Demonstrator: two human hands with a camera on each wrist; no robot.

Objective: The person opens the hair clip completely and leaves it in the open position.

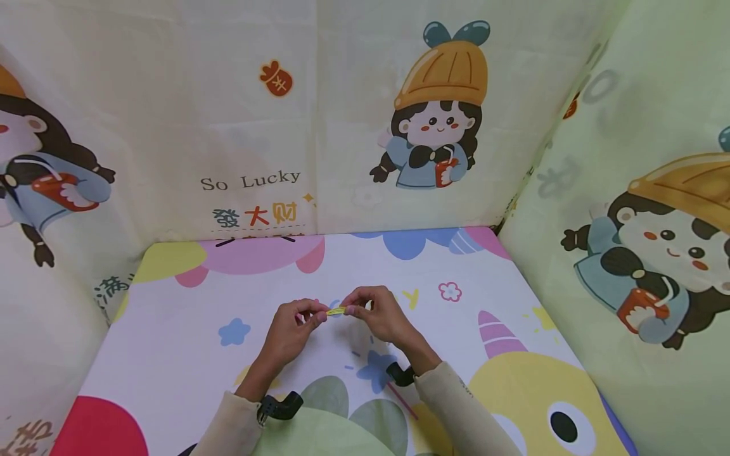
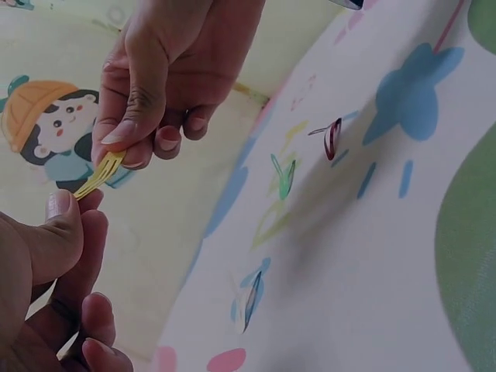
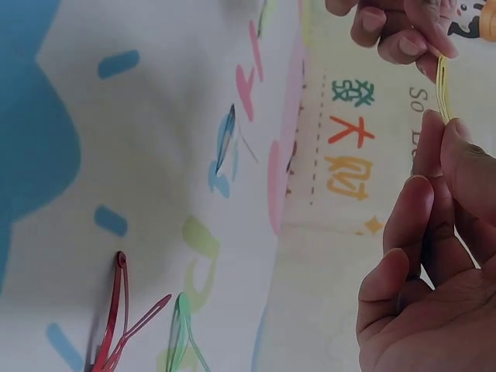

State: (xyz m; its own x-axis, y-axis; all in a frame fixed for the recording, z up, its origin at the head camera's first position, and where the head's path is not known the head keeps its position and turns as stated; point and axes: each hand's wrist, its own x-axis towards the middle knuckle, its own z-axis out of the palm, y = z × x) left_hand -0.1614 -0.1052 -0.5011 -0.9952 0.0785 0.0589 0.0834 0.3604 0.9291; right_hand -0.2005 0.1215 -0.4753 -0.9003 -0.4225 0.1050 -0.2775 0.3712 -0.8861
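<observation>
A small yellow snap hair clip (image 1: 336, 311) is stretched between my two hands above the table. My left hand (image 1: 289, 332) pinches one end between thumb and forefinger. The other end sits between the thumb and forefinger of my right hand (image 1: 384, 320). In the left wrist view, slits show along the middle of the yellow clip (image 2: 101, 172). Beneath the hands, a red hair clip (image 3: 114, 318) and a green hair clip (image 3: 182, 329) lie on the table with their parts spread. Farther along lies a dark, narrow clip (image 3: 226, 138) with a pale side.
A printed cloth with bright cartoon shapes covers the table (image 1: 188, 354). Cloth walls with cartoon figures rise behind it (image 1: 342, 126) and at both sides. Each wrist carries a black camera mount, as at the left wrist mount (image 1: 281, 406).
</observation>
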